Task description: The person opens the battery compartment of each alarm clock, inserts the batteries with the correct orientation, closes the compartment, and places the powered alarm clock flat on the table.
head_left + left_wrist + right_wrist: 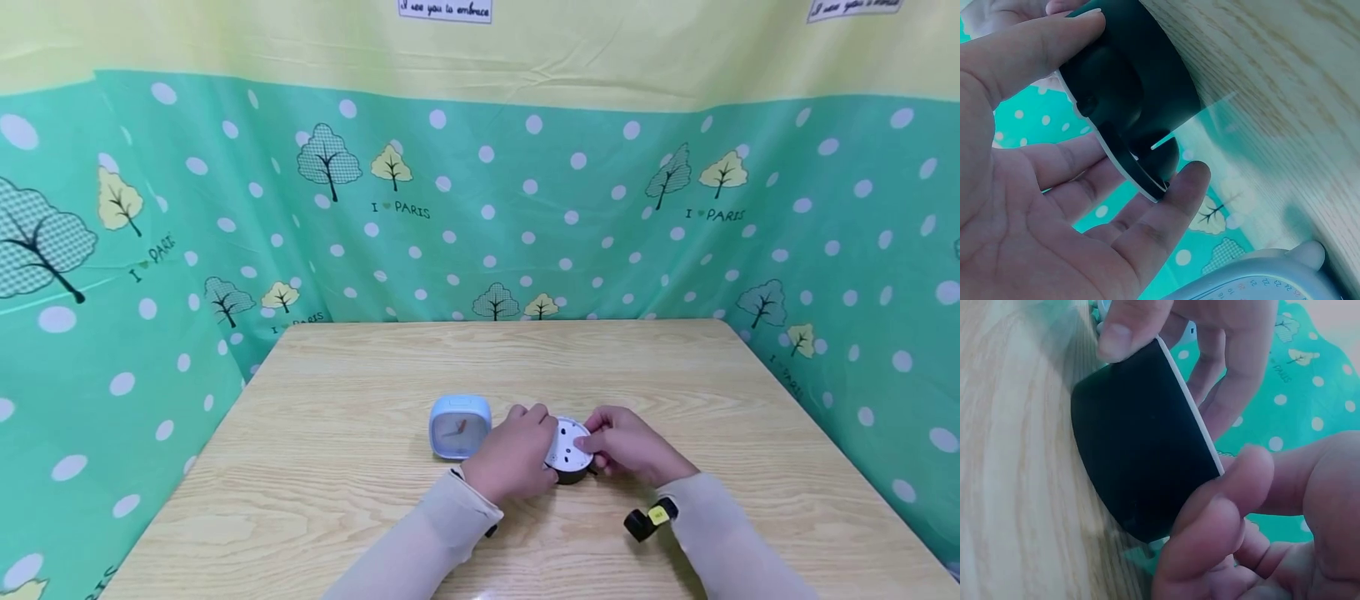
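Note:
A short, round black object (pixel 572 477) with a white disc face (pixel 564 457) is held just at the tabletop, its face tilted up and dotted with small dark holes. My left hand (pixel 513 454) grips its left side; the thumb presses the black wall (pixel 1147 75), which has cut-outs. From the other side, my right hand (pixel 626 446) pinches the rim, with the thumb over the white face. Seen in the right wrist view, the black side (pixel 1135 437) is smooth. A light blue alarm clock (pixel 461 427) stands upright beside my left hand.
The wooden table (pixel 337 375) runs back to a green dotted curtain (pixel 487 208) that hangs around its far side and both flanks. A black wrist camera (pixel 640 525) hangs from the right wrist, above the tabletop.

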### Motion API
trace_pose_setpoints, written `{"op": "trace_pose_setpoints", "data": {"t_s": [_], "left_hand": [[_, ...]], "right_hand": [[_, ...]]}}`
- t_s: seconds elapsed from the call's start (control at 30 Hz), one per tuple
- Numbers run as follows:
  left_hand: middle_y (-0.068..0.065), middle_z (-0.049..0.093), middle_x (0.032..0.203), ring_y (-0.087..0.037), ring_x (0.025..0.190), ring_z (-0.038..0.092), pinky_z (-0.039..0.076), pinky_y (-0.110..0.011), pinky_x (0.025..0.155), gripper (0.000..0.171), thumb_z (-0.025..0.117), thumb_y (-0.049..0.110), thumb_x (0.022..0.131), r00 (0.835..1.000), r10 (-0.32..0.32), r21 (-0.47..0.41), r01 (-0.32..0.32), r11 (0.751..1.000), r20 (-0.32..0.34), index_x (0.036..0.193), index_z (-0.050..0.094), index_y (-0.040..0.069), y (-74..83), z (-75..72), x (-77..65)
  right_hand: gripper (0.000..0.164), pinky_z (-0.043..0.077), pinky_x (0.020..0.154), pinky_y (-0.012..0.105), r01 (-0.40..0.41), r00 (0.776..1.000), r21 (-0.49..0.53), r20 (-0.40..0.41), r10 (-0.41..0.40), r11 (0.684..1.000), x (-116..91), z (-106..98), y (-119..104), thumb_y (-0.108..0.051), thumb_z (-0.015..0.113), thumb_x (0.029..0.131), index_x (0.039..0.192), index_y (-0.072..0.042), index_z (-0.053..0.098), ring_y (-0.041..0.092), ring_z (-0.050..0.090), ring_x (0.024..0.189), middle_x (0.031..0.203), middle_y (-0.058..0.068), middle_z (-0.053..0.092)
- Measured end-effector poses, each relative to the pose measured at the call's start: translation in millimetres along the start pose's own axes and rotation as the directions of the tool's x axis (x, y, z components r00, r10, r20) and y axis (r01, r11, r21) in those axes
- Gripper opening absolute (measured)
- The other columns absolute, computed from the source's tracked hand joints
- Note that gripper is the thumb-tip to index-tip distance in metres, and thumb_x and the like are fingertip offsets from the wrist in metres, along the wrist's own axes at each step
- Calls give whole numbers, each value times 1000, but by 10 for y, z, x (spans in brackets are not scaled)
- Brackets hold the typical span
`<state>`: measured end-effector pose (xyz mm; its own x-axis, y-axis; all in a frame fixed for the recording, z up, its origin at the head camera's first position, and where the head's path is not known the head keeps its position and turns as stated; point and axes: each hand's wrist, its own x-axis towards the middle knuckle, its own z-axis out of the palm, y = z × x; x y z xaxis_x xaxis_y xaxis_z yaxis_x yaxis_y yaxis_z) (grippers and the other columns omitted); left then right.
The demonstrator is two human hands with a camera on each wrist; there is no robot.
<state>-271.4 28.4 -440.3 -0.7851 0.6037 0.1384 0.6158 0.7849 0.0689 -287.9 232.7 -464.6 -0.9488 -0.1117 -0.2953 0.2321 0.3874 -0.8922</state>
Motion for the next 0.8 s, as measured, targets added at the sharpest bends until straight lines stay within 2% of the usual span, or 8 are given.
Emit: {"op": "trace_pose_setpoints", "data": {"t_s": [0.1, 0.5, 0.73, 0.8], "left_hand": [[1, 53, 113, -18, 99, 47, 46, -26, 80, 60, 75, 38, 73, 1000, -1, 0, 1, 1000, -4, 123, 56, 10, -12, 7, -4], [1, 53, 115, -18, 99, 47, 47, -26, 80, 62, 76, 37, 71, 1000, 1, -15, -1, 1000, -10, 123, 56, 10, -21, 2, -3], [-2, 51, 124, -19, 109, 50, 50, -29, 83, 83, 85, 33, 61, 999, 38, 7, -38, 999, 19, 132, 48, 11, -53, -5, -37], [-3, 50, 129, -21, 113, 50, 51, -31, 85, 83, 85, 28, 61, 998, 54, 36, -55, 998, 34, 132, 47, 11, -47, -45, -57]], "right_hand": [[29, 40, 46, 28, -3, 1000, 16, 4, 3, 1000, 9, 11, -9, -13, 72, 81, 100, -2, 53, 17, 48, 53, 73, 10, 57], [29, 41, 46, 28, 13, 998, -55, -58, -16, 998, -27, 36, -38, -17, 73, 81, 99, -4, 55, 18, 50, 54, 75, 10, 56], [32, 42, 47, 28, 21, 998, -46, -55, -24, 999, -24, 10, -4, -21, 75, 79, 99, -4, 56, 17, 50, 55, 75, 9, 57], [35, 41, 47, 28, 25, 999, -14, -44, -25, 1000, -12, -19, 28, -22, 76, 78, 100, -3, 56, 17, 49, 55, 73, 8, 56]]}}
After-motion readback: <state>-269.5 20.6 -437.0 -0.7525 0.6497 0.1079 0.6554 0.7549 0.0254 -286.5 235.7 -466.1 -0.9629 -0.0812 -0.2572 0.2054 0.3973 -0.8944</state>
